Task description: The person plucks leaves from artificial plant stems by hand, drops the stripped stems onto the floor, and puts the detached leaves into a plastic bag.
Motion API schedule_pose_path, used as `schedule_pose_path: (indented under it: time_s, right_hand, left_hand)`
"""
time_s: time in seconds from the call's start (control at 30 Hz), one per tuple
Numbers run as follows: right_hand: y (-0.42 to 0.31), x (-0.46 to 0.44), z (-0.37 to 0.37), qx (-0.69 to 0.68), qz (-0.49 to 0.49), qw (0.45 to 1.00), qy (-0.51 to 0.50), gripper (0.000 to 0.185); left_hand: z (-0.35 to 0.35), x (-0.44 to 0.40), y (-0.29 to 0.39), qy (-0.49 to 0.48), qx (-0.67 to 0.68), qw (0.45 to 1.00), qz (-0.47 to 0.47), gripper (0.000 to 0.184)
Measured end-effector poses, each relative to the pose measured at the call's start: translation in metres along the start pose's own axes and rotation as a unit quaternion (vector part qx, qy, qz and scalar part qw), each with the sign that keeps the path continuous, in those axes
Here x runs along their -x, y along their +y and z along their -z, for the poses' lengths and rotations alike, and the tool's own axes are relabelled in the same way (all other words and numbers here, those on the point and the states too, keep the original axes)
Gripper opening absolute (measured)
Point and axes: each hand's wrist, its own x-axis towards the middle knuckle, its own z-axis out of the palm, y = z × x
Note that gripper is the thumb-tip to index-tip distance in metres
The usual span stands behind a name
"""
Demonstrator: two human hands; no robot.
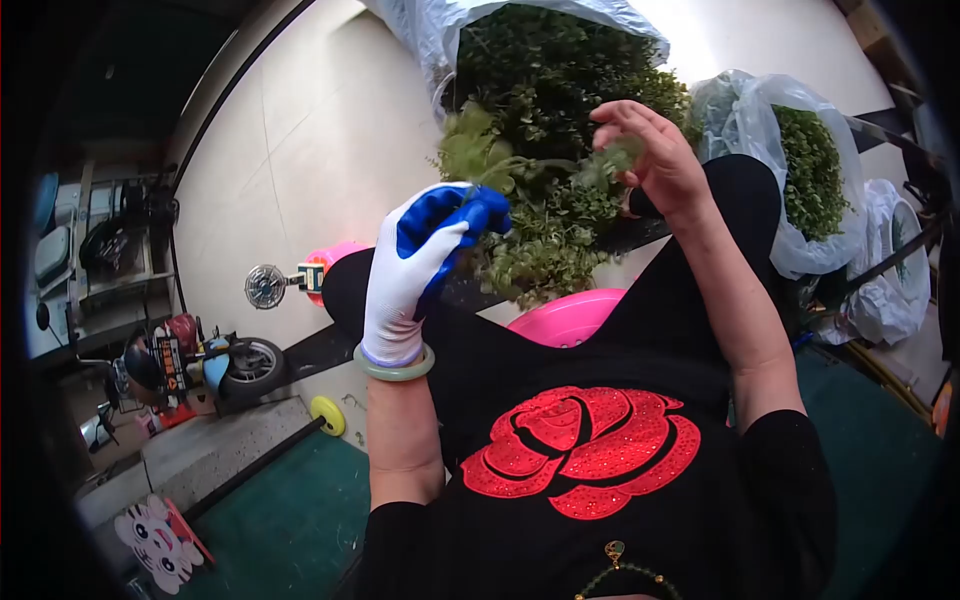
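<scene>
My left hand (425, 250), in a white knit glove with a blue-coated palm, is closed on a leafy green sprig (478, 160), whose top is blurred. My bare right hand (655, 155) is raised to the right of it, fingers curled but apart from the thumb. Blurred green leaves (618, 158) show beside its fingertips; whether they touch the hand is hard to tell. Beyond both hands, a large heap of small-leaved greens (550, 80) fills an open plastic bag (425, 40). More loose greens (545, 255) spread between my knees, above a pink basin (568, 318).
On the right stands another clear plastic bag (790, 255) of greens (810, 175), with a white bag (890, 290) beside it. A small fan (266, 287) is to the left. Farther left are a motorbike (250, 368) and a shelf rack (120, 235). A cartoon cat board (158, 545) stands lower left.
</scene>
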Motion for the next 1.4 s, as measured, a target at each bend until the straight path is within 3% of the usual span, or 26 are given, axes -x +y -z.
schedule_pose_path:
  time_s: [0.1,0.17,0.23,0.3,0.37,0.4,0.5,0.6,0.67,0.77,0.83,0.9,0.97,1.0,1.1,1.17,1.23,1.3,1.33,1.4]
  right_hand:
    - [0.008,0.003,0.012,0.032,-0.032,0.999,-0.007,0.027]
    - [0.002,0.006,0.017,0.148,0.035,0.988,-0.021,0.031]
    - [-0.018,0.008,0.013,0.163,0.157,0.974,-0.018,0.046]
    - [-0.046,0.011,-0.005,0.205,0.253,0.944,-0.059,0.076]
    - [-0.056,0.005,-0.024,0.277,0.307,0.896,-0.16,0.099]
    - [-0.05,-0.001,-0.034,0.26,0.286,0.893,-0.23,0.106]
    - [-0.011,-0.003,-0.05,0.285,0.124,0.905,-0.291,0.059]
    - [-0.01,-0.002,-0.048,0.154,-0.036,0.954,-0.256,0.017]
    - [-0.009,-0.007,-0.041,0.186,-0.07,0.936,-0.29,0.019]
    - [-0.018,-0.004,-0.05,0.193,-0.165,0.91,-0.329,0.016]
    - [-0.022,-0.003,-0.065,0.282,-0.187,0.884,-0.324,0.018]
    - [-0.015,-0.004,-0.065,0.223,-0.189,0.886,-0.36,0.016]
    - [-0.015,0.0,-0.063,0.173,-0.215,0.902,-0.332,0.015]
    - [-0.017,0.001,-0.062,0.15,-0.226,0.909,-0.317,0.015]
    - [-0.028,0.008,-0.064,0.178,-0.252,0.912,-0.27,0.02]
    - [-0.028,0.008,-0.057,0.142,-0.303,0.895,-0.295,0.023]
    - [-0.027,0.009,-0.056,0.141,-0.307,0.893,-0.298,0.023]
    - [-0.025,0.006,-0.067,0.124,-0.285,0.893,-0.326,0.019]
    - [-0.023,0.007,-0.073,0.117,-0.285,0.892,-0.332,0.018]
    - [-0.017,0.007,-0.084,0.068,-0.28,0.883,-0.371,0.017]
  left_hand:
    - [0.01,0.004,-0.002,-0.002,0.141,0.99,0.014,0.029]
    - [0.018,0.007,-0.002,-0.017,0.174,0.984,0.016,0.032]
    - [0.023,0.009,-0.003,-0.044,0.177,0.983,0.016,0.033]
    - [0.022,0.007,-0.007,-0.082,0.232,0.969,-0.002,0.033]
    - [0.014,0.004,-0.008,-0.091,0.259,0.962,-0.002,0.033]
    - [0.008,0.005,-0.007,-0.08,0.258,0.963,0.004,0.032]
    - [0.002,0.005,-0.008,-0.059,0.282,0.956,0.053,0.031]
    - [0.012,0.006,-0.007,-0.089,0.185,0.975,0.085,0.03]
    - [0.027,0.007,0.005,-0.129,0.028,0.979,0.157,0.035]
    - [0.02,0.005,0.01,-0.089,-0.052,0.988,0.113,0.046]
    - [0.012,0.003,0.01,-0.055,-0.104,0.991,0.065,0.051]
    - [0.017,-0.001,0.009,-0.033,-0.181,0.983,0.016,0.055]
    - [0.037,-0.005,0.009,-0.028,-0.281,0.959,-0.033,0.056]
    - [0.04,-0.005,0.022,-0.031,-0.289,0.955,-0.052,0.05]
    - [0.073,0.01,0.048,-0.07,-0.315,0.941,0.099,0.032]
    - [0.097,0.025,0.044,-0.028,-0.122,0.992,0.024,0.027]
    - [0.127,0.017,0.032,-0.175,-0.026,0.979,-0.098,0.034]
    - [0.101,0.022,0.036,0.046,-0.133,0.99,-0.031,0.038]
    - [0.078,0.011,0.036,0.001,-0.139,0.989,-0.059,0.043]
    - [0.056,0.0,0.026,-0.138,-0.101,0.985,-0.024,0.05]
